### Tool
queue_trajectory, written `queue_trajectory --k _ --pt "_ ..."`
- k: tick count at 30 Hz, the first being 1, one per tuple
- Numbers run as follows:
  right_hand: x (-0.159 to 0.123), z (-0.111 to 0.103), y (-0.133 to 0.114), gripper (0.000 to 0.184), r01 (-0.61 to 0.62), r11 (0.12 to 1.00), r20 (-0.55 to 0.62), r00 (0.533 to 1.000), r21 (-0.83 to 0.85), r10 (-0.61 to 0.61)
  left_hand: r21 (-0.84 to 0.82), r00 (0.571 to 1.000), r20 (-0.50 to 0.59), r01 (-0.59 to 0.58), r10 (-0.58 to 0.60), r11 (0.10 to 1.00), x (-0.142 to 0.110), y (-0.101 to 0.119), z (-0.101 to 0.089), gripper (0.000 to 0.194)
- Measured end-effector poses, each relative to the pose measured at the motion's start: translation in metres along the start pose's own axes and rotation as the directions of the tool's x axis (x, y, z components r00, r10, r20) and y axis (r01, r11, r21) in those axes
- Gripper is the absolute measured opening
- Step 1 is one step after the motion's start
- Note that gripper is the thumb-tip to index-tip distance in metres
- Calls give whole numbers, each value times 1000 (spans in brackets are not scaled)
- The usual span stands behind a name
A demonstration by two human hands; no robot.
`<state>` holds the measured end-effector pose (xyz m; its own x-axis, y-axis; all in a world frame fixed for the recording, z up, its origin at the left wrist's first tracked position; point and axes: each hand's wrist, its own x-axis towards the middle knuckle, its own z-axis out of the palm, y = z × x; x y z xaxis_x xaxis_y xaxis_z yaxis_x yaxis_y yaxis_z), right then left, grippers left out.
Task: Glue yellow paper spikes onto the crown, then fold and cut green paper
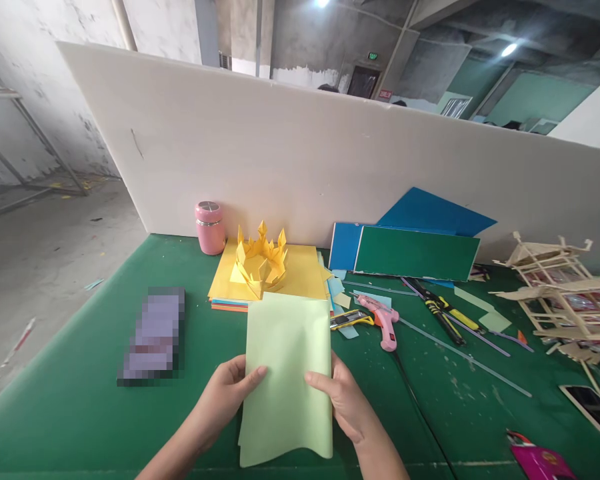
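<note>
A folded sheet of light green paper (287,380) is held up between my two hands above the green table. My left hand (233,383) grips its left edge, thumb on the front and fingers behind. On the opposite edge my right hand (341,393) pinches the paper the same way. The paper's lower edge curves and its layers are slightly offset at the bottom left. Just beyond it, a yellow folded-paper crown (261,263) stands on a stack of coloured paper (303,267), yellow on top.
A pink hot glue gun (383,320), a yellow utility knife (351,320) and pliers (443,313) lie to the right. Further right stands a wooden stick model (565,293). A pink flask (210,229) is at the back left, before a white partition board (290,160). A blurred purple item (155,337) lies left.
</note>
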<state>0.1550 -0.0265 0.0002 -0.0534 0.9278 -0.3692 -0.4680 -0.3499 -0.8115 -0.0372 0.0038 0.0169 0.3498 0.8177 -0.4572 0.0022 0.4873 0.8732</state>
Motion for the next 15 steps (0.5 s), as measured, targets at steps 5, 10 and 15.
queue_trajectory --k 5,10,15 --pt "1 1 0 56 57 989 -62 996 -139 -66 -2 997 -58 -45 45 999 4 -6 1 52" --pt "8 -5 3 55 51 978 -160 984 -204 -85 72 998 -24 -55 56 996 5 -6 1 50" --pt "9 -4 7 52 26 984 -164 985 -178 -56 81 989 -29 -140 143 987 5 -7 1 51"
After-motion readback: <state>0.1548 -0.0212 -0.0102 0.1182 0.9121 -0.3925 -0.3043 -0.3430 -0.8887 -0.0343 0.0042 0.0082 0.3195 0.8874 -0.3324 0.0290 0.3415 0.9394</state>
